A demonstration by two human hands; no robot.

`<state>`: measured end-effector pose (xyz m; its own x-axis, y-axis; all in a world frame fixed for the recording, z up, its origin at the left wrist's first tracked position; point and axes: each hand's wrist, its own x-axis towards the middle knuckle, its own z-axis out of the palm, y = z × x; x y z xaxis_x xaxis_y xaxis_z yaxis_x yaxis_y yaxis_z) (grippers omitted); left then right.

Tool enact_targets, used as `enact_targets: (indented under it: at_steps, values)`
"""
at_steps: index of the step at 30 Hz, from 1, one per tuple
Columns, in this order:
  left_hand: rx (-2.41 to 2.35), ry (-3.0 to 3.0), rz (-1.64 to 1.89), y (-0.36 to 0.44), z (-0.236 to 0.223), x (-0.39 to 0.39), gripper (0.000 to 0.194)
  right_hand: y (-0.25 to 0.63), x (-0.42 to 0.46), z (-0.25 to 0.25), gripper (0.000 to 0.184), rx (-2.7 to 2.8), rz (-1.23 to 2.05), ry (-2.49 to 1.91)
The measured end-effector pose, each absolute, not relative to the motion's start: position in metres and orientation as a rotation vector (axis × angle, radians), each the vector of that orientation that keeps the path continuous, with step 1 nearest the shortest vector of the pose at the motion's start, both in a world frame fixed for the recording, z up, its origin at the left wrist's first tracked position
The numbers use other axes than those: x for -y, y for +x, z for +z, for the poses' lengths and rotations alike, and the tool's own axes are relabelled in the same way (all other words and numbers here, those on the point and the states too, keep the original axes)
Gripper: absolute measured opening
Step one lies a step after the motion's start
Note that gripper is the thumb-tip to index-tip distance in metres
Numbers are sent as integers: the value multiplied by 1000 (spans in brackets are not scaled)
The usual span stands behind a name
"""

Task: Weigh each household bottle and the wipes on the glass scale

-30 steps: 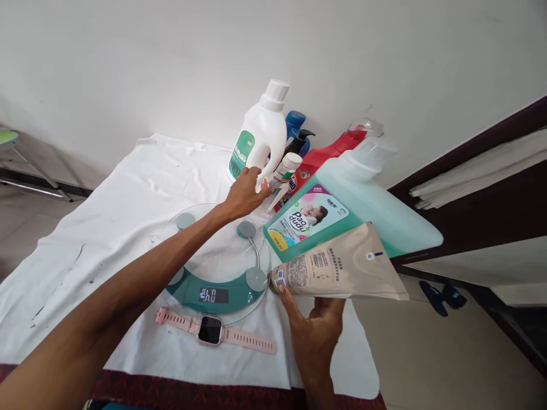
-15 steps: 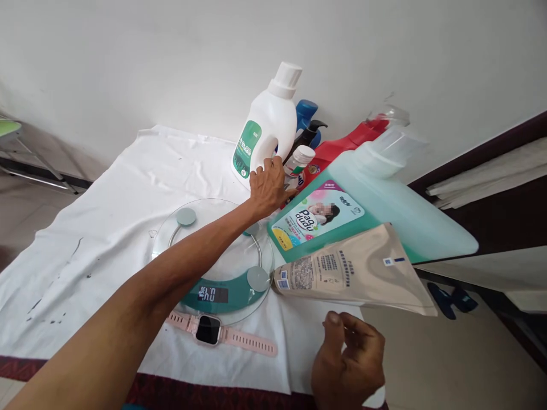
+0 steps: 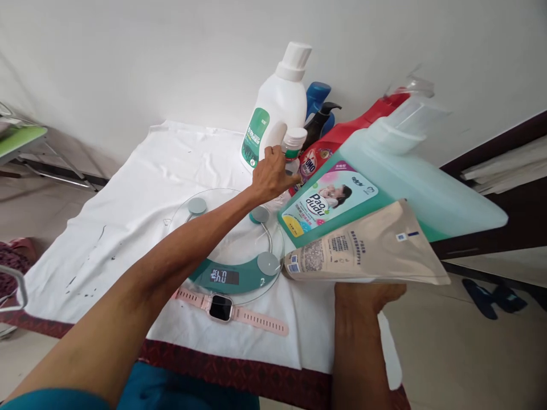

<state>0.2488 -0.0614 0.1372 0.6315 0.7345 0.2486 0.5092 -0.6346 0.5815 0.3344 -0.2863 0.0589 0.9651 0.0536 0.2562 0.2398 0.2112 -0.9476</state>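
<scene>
My left hand (image 3: pixel 273 173) reaches over the glass scale, thumb and fingers closed around a small white-capped bottle (image 3: pixel 294 140). Behind it stands a large white detergent bottle (image 3: pixel 280 97) with a green label. My right hand (image 3: pixel 367 295) is behind and below a beige squeeze tube (image 3: pixel 363 250); its fingers are mostly hidden. The tube is beside the scale, in front of a big green-liquid jug (image 3: pixel 384 171). The round glass scale (image 3: pixel 233 279) shows lit digits. A pink-strapped smartwatch (image 3: pixel 221 308) lies along its near edge.
A red detergent bottle (image 3: pixel 359 128), a black pump bottle (image 3: pixel 318 122) and a blue bottle (image 3: pixel 317 94) crowd by the wall. White cloth (image 3: pixel 111 228) covers the table. A green-topped folding stand (image 3: pixel 21 142) is at left; dark slippers (image 3: pixel 493 297) lie on the floor.
My left hand has drawn the small bottle leftward, in front of the white detergent bottle. My right hand has moved up and forward behind the tube. The whole view has shifted slightly.
</scene>
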Motion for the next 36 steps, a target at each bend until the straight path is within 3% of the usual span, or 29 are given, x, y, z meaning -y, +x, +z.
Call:
enact_targets:
  at_steps: [3,7,11,13,18,24,30,36]
  values:
    - [-957,2324,792,237,136,53,54,301,297,66,24,118,-362,-1353]
    - [-786,2258,1042,212,145,41,53,242,325,85,40,416,-750,-1581]
    - [-625,2235,1162,163,160,42,40,192,332,94,26,1320,-399,-1574]
    - [-616,2250,1170,134,165,50,37,169,323,90,30,1607,-153,-1412]
    - [-634,2293,1099,76,161,72,39,107,293,65,43,2003,-205,-1049]
    - [-656,2305,1047,48,140,71,42,102,271,65,36,2089,-248,-957]
    - [-669,2316,990,44,131,68,49,173,251,65,13,1546,-150,-1684]
    - [-627,2269,917,46,129,73,57,199,244,22,62,1369,-191,-2034]
